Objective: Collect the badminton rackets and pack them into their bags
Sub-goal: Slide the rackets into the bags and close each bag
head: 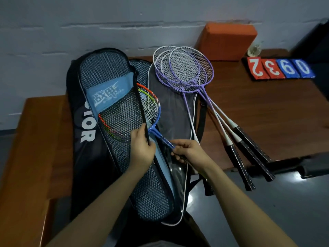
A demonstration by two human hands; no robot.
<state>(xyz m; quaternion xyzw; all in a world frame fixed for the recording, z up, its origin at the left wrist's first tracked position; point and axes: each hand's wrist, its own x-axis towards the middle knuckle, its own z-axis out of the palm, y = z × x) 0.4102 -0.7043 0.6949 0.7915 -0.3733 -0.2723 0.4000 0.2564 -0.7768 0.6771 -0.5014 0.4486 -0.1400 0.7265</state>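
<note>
Head view: mesh bag point(114, 72) half-covers the blue racket point(151, 111); left hand point(142, 148) pinches the bag's edge, right hand point(188, 150) grips the racket's shaft; purple rackets point(185, 68) lie beside on the surface point(267, 107).

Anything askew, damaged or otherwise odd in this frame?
No damage shows. Two oddities: the three purple rackets lie fanned with their black grips jutting past the edge of the wooden table, and the score cards read upside down from this view. The blue racket is only half inside the mesh bag.
</note>
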